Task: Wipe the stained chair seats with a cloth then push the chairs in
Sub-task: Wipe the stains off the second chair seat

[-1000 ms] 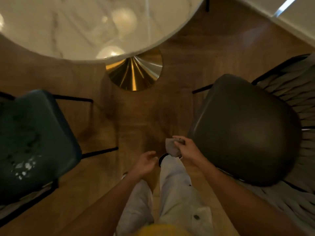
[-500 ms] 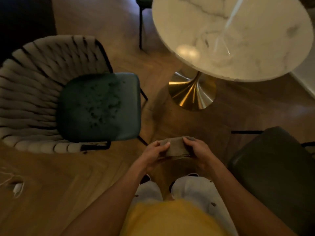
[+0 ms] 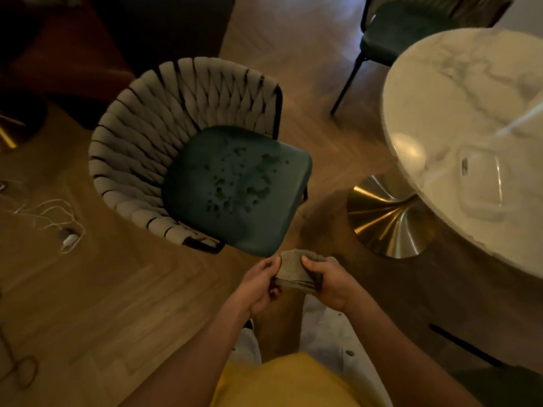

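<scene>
A chair with a woven beige back (image 3: 164, 118) and a dark green seat (image 3: 235, 189) stands on the floor ahead of me, its seat speckled with dark stains. Just below the seat's front corner I hold a folded grey cloth (image 3: 292, 271) between both hands. My left hand (image 3: 258, 283) grips its left edge and my right hand (image 3: 329, 282) grips its right side. A second green chair (image 3: 402, 27) stands at the top right, behind the table. The corner of a third dark chair (image 3: 499, 380) shows at the bottom right.
A round white marble table (image 3: 470, 118) on a gold cone base (image 3: 385, 218) fills the right side. White cables and a charger (image 3: 69, 237) lie on the wooden floor at the left. Dark furniture stands at the top left.
My view has swung left, bringing the stained chair to the centre and closer. My left hand joined my right on the cloth, which both hands now hold folded.
</scene>
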